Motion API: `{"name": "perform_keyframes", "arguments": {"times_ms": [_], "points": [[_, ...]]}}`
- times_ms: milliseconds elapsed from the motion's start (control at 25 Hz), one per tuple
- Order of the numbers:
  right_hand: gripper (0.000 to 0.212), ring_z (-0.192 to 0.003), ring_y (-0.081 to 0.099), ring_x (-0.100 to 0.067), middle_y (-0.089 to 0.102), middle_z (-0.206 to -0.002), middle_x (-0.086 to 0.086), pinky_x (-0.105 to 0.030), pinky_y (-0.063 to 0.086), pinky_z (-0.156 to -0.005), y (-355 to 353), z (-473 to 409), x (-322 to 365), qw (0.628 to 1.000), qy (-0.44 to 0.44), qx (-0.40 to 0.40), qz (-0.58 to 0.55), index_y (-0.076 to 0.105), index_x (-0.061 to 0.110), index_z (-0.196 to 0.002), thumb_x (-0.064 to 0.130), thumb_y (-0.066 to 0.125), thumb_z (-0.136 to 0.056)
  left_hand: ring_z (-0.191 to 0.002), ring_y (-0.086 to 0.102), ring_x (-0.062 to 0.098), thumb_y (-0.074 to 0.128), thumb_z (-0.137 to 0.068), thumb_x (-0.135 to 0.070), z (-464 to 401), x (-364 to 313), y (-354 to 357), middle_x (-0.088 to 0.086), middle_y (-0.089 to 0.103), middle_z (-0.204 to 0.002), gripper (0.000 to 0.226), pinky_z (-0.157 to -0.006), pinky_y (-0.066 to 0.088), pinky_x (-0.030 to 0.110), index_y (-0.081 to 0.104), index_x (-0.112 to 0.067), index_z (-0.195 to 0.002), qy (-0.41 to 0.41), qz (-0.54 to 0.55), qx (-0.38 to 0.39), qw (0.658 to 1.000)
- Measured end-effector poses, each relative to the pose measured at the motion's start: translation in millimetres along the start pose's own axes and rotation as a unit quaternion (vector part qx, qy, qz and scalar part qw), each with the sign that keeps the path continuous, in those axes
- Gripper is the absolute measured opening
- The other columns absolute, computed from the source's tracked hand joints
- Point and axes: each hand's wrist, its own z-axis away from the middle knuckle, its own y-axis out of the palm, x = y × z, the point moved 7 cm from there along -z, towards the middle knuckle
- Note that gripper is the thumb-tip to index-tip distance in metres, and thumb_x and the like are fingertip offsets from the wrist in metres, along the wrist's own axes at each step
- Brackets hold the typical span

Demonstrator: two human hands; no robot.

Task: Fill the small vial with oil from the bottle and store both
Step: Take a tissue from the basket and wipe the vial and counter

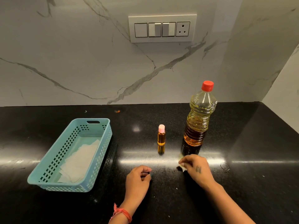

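Vial (161, 135) capped, full, mid-counter; bottle (199, 118) capped beside it. Our right hand (196, 168) pinches tissue (183, 168), wiping counter (242, 159); left hand (139, 177) loosely curled, empty. We wipe lightly, clear of bottle, then load basket (71, 156).

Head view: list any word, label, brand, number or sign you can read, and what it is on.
No readable text.
Right hand: a dark mark on its back, too blurred to read.
Bottle: no label in view.
Vial: no label in view.
Switch panel: no markings legible.
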Motion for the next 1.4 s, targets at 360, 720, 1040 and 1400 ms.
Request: {"name": "perform_keyframes", "arguments": {"times_ms": [360,720,1040,1400], "points": [[0.018,-0.080,0.058,0.000,0.064,-0.089,0.009,-0.004,0.038,-0.069,38,21,23,0.990,-0.087,0.101,0.049,0.073,0.020,-0.091,0.009,0.061,-0.085,-0.082,0.060,-0.001,0.065,-0.080,-0.003,0,-1,1,-0.010,0.064,-0.092,0.026,-0.064,0.045,0.003,0.065,-0.029,-0.083,-0.001,-0.004,-0.001,1.000],[0.017,-0.086,0.061,-0.011,0.069,-0.097,-0.002,-0.014,0.041,-0.074,53,-13,45,0.996,-0.013,0.078,0.035,0.073,0.015,-0.094,0.008,0.061,-0.085,-0.082,0.062,0.001,0.065,-0.079,-0.002,1,-3,1,-0.008,0.065,-0.092,0.030,-0.067,0.047,0.008,0.062,-0.032,-0.078,-0.003,-0.004,-0.010,1.000],[0.015,-0.065,0.061,-0.001,0.069,-0.077,0.006,-0.013,0.047,-0.059,-3,5,1,0.976,0.030,0.163,-0.138,0.072,0.024,-0.079,0.010,0.067,-0.082,-0.083,0.061,0.001,0.066,-0.080,-0.003,2,-4,1,-0.007,0.065,-0.093,0.026,-0.064,0.045,0.002,0.065,-0.029,-0.081,-0.001,0.002,0.002,1.000],[0.015,-0.075,0.060,-0.013,0.069,-0.088,-0.009,-0.021,0.045,-0.059,-29,24,-57,0.909,0.192,-0.017,-0.368,0.070,0.016,-0.091,0.004,0.062,-0.085,-0.085,0.060,0.001,0.065,-0.081,-0.002,2,-28,20,-0.010,0.065,-0.091,0.035,-0.066,0.043,-0.001,0.061,-0.036,-0.077,0.028,-0.001,0.030,0.999]]}}
